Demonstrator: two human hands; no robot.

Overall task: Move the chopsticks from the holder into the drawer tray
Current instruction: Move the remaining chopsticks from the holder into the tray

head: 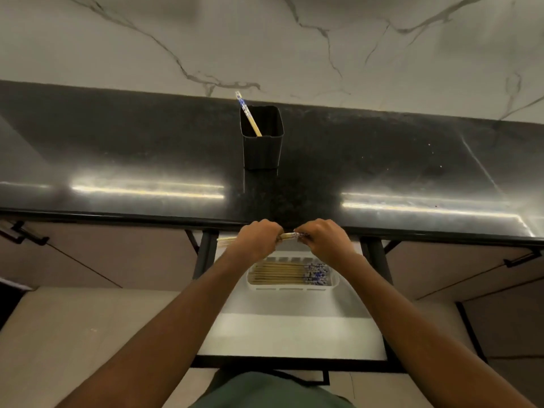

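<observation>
A black square holder stands on the dark countertop with one bamboo chopstick, blue-patterned at its top, leaning in it. Below the counter edge, my left hand and my right hand are both closed on a small bundle of chopsticks held level. Its bamboo tips stick out left of my left hand. Under my hands a white tray sits in the open drawer. Several chopsticks lie side by side in it, patterned ends to the right.
The black countertop runs the full width, backed by a white marble wall. Closed cabinet fronts with black handles flank the drawer on both sides. My green shirt shows at the bottom.
</observation>
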